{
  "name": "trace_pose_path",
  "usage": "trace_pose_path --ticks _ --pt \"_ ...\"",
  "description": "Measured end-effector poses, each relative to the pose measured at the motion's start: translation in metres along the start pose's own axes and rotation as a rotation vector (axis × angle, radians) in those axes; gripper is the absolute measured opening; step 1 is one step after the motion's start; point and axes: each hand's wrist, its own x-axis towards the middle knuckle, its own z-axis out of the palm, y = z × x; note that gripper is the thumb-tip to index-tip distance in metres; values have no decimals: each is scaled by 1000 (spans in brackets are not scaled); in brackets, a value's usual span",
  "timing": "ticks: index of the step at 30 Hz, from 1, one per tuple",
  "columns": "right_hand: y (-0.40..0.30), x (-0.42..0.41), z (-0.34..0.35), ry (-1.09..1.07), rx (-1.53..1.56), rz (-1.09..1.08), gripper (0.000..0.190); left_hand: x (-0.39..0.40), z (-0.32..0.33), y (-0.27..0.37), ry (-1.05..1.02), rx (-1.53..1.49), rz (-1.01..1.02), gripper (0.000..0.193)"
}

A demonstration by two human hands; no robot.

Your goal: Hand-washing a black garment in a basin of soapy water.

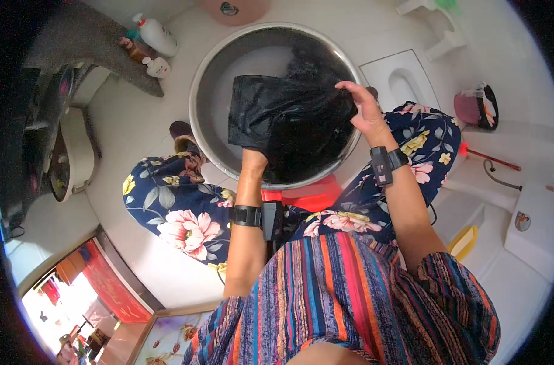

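Observation:
A wide metal basin (198, 123) holds greyish water and dark wet cloth. Over the water a black garment (268, 102) is spread, its flat hemmed end towards the left. My left hand (255, 157) reaches in under that end; only the wrist area shows, and cloth hides the fingers. At the garment's right side, folds gather towards my right hand (366, 109), which has bunched cloth between its thumb and fingers. Darker submerged fabric (318, 59) lies along the basin's far right part.
A red plastic piece (313, 194) shows below the basin's near rim. Pump bottles (158, 39) stand at the upper left. To the right are a squat toilet (402, 80), a small bin (475, 107) and a white tub (468, 219). A white stool (445, 32) is at the upper right.

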Motion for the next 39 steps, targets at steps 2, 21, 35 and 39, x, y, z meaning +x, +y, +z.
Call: trace_pose_path --ticks 2,21,35,39 --pt "11 1 -5 -12 -29 36 25 4 -4 10 -46 388 280 39" --pt "34 -14 0 -201 -654 39 16 1 21 -35 -231 -543 -890 33" --pt "40 -27 1 -38 -488 -58 22 24 -8 -10 321 -523 -412 24" --pt "43 6 18 -6 -16 -154 36 18 9 -12 185 -906 -559 27"
